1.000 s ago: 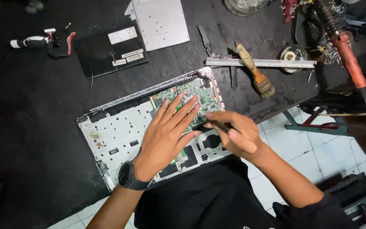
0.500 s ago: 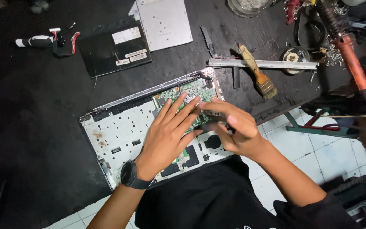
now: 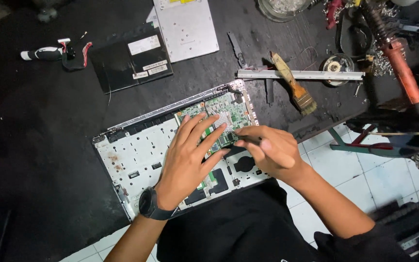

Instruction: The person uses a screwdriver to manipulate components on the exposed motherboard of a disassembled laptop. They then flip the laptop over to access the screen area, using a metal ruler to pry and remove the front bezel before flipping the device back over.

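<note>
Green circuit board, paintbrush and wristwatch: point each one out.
Green circuit board (image 3: pixel 226 109): head view, on its bare upper area.
Paintbrush (image 3: pixel 294 90): head view, on the orange ferrule.
Wristwatch (image 3: pixel 147 203): head view, on its black case.

right hand (image 3: pixel 270 153) blurred (tool tip hidden)

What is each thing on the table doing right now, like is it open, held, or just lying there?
Laptop: opened up, green circuit board bare.
Left hand: flat on the board, fingers spread.
Right hand: gripping a thin dark tool, tip at the board.
Paintbrush: lying loose.
Black battery pack: out, lying flat.
Grey cover panel: off, set aside.
Soldering iron: resting, unheld.
</note>
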